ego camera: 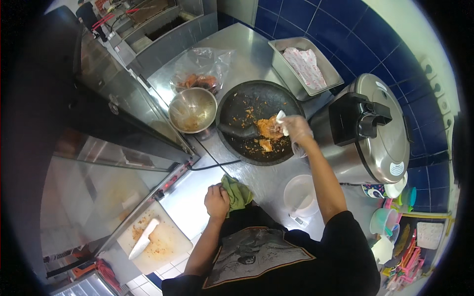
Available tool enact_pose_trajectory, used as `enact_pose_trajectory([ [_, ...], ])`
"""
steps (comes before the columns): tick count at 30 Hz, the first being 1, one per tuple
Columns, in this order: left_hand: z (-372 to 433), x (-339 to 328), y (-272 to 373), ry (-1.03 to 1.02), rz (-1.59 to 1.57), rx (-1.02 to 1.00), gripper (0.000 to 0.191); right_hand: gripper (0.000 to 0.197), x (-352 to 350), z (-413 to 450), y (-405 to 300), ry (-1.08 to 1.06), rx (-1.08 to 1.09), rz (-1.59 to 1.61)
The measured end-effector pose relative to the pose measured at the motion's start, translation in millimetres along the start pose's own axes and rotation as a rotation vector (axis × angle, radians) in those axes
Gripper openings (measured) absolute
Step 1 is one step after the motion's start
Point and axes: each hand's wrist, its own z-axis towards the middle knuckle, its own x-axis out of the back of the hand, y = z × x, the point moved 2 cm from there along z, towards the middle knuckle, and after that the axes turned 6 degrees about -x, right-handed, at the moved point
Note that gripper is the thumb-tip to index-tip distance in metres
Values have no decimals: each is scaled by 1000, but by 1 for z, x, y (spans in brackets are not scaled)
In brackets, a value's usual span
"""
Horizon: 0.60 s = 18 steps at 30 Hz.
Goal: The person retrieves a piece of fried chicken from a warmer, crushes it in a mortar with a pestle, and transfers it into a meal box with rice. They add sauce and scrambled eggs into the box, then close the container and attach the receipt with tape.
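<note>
My right hand (297, 129), in a clear plastic glove, holds a crumpled white tissue or paper (281, 117) over the right side of a large dark stone mortar (240, 96). Beneath it lies a heap of orange crumbly food (267, 127), with a pale piece (266, 145) just below and crumbs scattered around. A dark pestle (240, 130) appears to lie in the mortar at the left. My bare left hand (217, 201) is closed on a green cloth (237, 192) at the counter's front edge. The fingertips of my right hand are partly hidden.
Left of the mortar stand a steel bowl (193, 110) and a plastic bag with reddish food (202, 81). A steel pan with printed paper (276, 55) and a large rice cooker (377, 159) stand right. A knife (143, 242) rests on a cutting board (172, 240); a scale (301, 196) is near my right arm.
</note>
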Motion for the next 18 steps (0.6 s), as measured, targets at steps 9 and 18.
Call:
enact_pose_trajectory([
  [9, 0, -2, -1, -43, 44, 37, 15, 22, 18, -23, 8, 61, -244, 710],
  [18, 0, -2, 1, -84, 36, 45, 16, 26, 13, -45, 24, -42, -352, 1284],
])
